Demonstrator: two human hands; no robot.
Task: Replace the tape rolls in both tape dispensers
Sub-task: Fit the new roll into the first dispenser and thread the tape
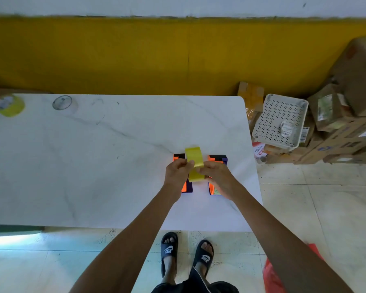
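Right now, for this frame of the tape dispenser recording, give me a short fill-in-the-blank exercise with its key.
1. Both hands hold a ____ tape roll above the table.
2. The number of orange-and-black dispensers lying under the hands is ____.
3. The left hand and right hand grip the roll from ____ sides.
4. At the table's far left corner sits another yellow roll, with a ____ roll beside it.

Missing words: yellow; two; opposite; clear

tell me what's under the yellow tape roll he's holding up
Both hands, left and right, hold the yellow tape roll above two orange-and-purple tape dispensers on the white table. Hands and roll cover the dispensers' middles.
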